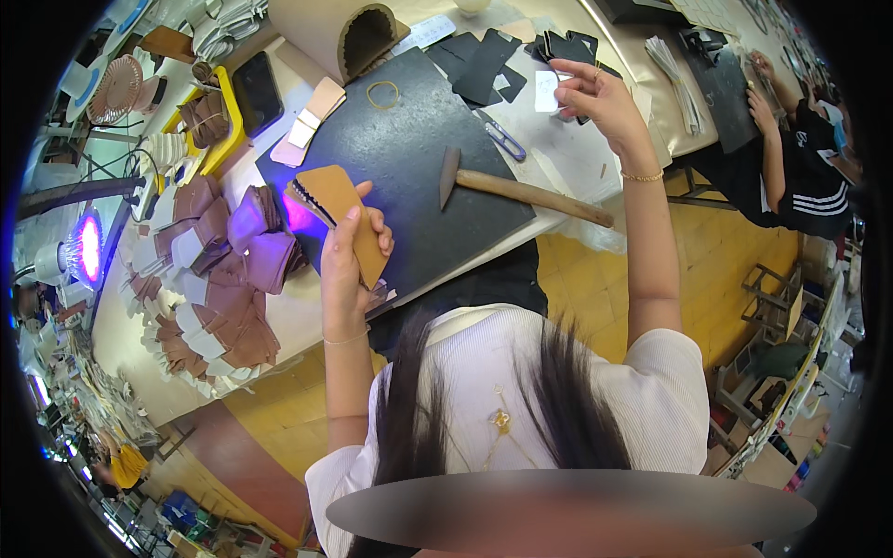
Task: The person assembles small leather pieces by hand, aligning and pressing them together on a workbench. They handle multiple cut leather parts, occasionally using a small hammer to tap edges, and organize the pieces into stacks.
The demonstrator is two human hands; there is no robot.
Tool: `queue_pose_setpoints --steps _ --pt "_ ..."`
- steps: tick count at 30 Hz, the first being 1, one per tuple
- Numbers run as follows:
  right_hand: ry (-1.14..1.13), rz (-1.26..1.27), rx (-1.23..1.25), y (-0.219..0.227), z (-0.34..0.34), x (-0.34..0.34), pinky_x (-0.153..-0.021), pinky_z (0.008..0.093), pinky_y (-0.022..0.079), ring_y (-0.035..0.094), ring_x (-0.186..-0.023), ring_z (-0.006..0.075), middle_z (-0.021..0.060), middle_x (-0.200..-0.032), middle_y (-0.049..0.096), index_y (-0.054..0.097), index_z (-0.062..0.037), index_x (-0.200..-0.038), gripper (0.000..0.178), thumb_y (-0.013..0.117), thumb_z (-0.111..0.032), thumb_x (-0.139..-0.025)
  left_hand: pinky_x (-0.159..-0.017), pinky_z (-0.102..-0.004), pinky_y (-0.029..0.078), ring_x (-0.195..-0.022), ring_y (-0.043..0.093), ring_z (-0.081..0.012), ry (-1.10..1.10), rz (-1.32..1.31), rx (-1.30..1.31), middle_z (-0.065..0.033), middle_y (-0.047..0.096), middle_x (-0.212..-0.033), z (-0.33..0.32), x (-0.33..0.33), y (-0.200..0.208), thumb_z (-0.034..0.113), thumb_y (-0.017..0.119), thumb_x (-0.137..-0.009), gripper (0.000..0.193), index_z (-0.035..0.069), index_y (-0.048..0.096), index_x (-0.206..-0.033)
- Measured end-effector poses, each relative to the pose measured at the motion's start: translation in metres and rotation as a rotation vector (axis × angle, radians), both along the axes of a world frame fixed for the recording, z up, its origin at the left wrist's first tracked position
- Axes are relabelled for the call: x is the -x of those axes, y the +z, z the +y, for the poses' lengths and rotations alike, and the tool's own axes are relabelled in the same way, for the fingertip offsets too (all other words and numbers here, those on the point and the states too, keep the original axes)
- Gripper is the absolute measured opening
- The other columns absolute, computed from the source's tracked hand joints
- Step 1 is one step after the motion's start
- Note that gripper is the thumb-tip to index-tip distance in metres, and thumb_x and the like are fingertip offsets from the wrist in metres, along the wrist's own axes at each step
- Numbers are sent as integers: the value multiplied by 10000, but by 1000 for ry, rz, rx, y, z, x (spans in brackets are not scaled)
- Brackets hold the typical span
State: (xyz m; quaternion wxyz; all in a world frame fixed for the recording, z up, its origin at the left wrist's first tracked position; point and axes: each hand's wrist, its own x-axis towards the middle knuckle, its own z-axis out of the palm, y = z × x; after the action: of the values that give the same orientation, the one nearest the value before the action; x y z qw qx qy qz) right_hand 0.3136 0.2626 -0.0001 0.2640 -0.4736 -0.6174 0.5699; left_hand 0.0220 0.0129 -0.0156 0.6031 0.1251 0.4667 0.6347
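In my left hand [342, 249] is a small stack of tan leather pieces [337, 193], held tilted over the dark mat [391, 149]. A dark jagged line runs along one edge of that stack. My right hand [597, 100] is raised at the far right of the table, thumb and fingers pinched at the edge of a small white card [547, 91]. Black flat pieces [488, 63] lie beside and behind that card. A hammer [521, 192] with a wooden handle rests on the mat between my hands. Near its head is a pair of thread snips [503, 139].
Brown and grey leather pieces [219, 288] are heaped at the left, beside a lamp with a purple glow [86, 246]. A phone [257, 91], a yellow tray [223, 139] and a brown roll [358, 37] stand behind. Another person [791, 153] works at the right.
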Motion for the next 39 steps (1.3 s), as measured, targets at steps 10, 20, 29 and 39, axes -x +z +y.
queue_pose_setpoints --steps 10,20,29,39 --pt "200 246 156 32 -66 65 -759 257 582 679 -819 127 46 -945 645 636 20 -1202 334 720 -109 -906 -662 -326 468 -726 549 -204 -167 -439 -114 -101 554 -879 12 -16 0 459 391 -1067 577 -18 441 -1387" --pt "430 224 206 23 -110 115 -710 234 549 652 -791 72 35 -929 705 661 4 -1139 236 696 -109 -935 -614 -349 455 -704 533 -233 -215 -513 -30 -123 557 -910 12 -17 -1 736 243 -974 817 15 543 -1214" --pt "486 140 209 18 -119 118 -694 228 524 637 -767 76 45 -948 680 645 21 -1124 232 702 -73 -920 -591 -345 475 -702 572 -232 -277 -471 -76 -138 580 -938 14 -22 -3 686 293 -982 755 4 547 -1185" --pt "184 16 -408 9 -94 91 -645 192 443 544 -704 52 -16 -910 555 678 -94 -1141 305 771 -100 -850 -625 -315 467 -695 506 -157 -225 -149 37 -66 490 -826 1 -18 2 96 565 -967 237 55 462 -1176"
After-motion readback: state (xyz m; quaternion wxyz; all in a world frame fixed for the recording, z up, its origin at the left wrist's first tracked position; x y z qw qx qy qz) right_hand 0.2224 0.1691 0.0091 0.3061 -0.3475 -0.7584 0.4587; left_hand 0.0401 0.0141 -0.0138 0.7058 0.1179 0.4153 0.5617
